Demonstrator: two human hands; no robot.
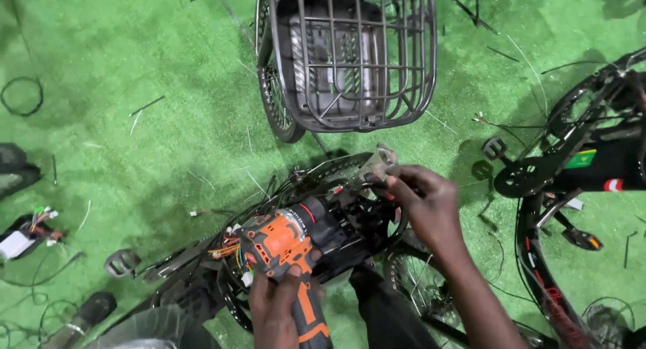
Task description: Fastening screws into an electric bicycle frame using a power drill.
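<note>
Green artificial turf (168, 59) covers the floor, strewn with cut wires. A wire basket (350, 56) on a wheel stands at 12 o'clock; another bicycle (572, 160), bearing a green label, lies at 3. At 6, the left hand (277, 308) grips an orange drill (289, 245); the right hand (427, 201) pinches a metal bracket (374, 166) on the dark bicycle frame (336, 234).

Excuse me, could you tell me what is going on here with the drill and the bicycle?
A person stands over a black bicycle frame on the green artificial turf. Their left hand grips an orange and black cordless drill, its nose pointed at the frame. Their right hand pinches a small silver metal bracket at the frame. A bundle of coloured wires hangs out beside the drill. A dark wire basket on another bicycle stands just ahead.
</note>
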